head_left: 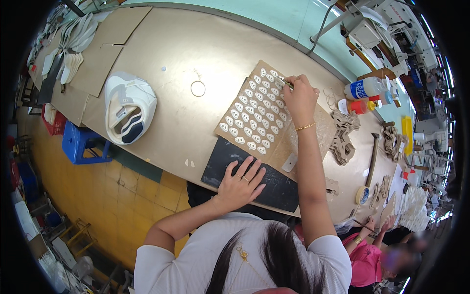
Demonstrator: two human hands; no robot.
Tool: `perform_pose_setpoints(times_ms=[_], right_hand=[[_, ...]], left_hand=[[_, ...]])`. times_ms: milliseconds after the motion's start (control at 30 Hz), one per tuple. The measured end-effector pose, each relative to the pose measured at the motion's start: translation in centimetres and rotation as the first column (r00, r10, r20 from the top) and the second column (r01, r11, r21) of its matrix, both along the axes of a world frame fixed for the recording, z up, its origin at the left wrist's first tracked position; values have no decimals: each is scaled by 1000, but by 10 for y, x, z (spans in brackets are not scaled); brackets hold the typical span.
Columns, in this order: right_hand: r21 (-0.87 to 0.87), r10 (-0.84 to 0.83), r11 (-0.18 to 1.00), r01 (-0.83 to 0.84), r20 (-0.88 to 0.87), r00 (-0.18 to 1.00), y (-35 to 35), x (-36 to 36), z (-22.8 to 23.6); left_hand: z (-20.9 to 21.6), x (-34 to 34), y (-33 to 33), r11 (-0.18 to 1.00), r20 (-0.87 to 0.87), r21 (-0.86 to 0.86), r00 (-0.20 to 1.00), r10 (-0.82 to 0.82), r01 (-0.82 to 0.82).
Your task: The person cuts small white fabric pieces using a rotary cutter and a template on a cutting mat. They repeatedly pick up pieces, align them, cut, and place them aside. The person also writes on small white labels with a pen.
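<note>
My right hand [299, 95] reaches over the far edge of a brown board [264, 156]. Its fingers pinch a slim pointed tool [285, 82], whose exact kind I cannot make out. The tool's tip is by the small white pieces [258, 117], each with dark marks, set in rows over the board. My left hand [240, 186] rests with fingers spread on a black mat [220, 164] at the table's near edge, touching no piece. Right of the rows, under my right forearm, the board's other part [320, 130] looks shiny and smeared.
A white sneaker [148, 100] stands to the left, beside brown cardboard sheets [105, 68]. A rubber band [198, 88] lies mid-table. To the right are beige cut parts [344, 139], a hammer [373, 157], a tape roll [362, 195] and bottles [364, 88]. Another person in pink [364, 262] works at lower right.
</note>
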State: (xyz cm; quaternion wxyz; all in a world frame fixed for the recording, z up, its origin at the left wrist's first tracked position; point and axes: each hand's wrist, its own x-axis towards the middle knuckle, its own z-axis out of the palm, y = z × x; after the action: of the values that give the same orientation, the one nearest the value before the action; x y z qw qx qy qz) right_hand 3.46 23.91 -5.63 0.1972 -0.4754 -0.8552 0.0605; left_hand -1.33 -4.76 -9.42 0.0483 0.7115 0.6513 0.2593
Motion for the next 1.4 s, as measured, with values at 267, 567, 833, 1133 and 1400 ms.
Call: perform_pose_setpoints(times_ms=[267, 567, 833, 1133, 1400], right_hand=[[-153, 154, 975, -159, -49, 987, -25, -15, 1], [-327, 173, 921, -212, -145, 974, -42, -14, 10], [-280, 240, 928, -244, -48, 969, -50, -14, 9], [-415, 325, 849, -328, -79, 942, -69, -15, 16], [-356, 362, 863, -359, -58, 930, -78, -12, 20]], left_hand=[[0, -1, 0, 1000, 1, -1, 1000, -3, 3], [-2, 0, -1, 1000, 12, 3, 1000, 0, 0], [0, -1, -1, 1000, 14, 2, 1000, -12, 12], [2, -2, 0, 1000, -4, 8, 1000, -19, 19], [3, -2, 1, 1000, 1, 3, 1000, -20, 20]])
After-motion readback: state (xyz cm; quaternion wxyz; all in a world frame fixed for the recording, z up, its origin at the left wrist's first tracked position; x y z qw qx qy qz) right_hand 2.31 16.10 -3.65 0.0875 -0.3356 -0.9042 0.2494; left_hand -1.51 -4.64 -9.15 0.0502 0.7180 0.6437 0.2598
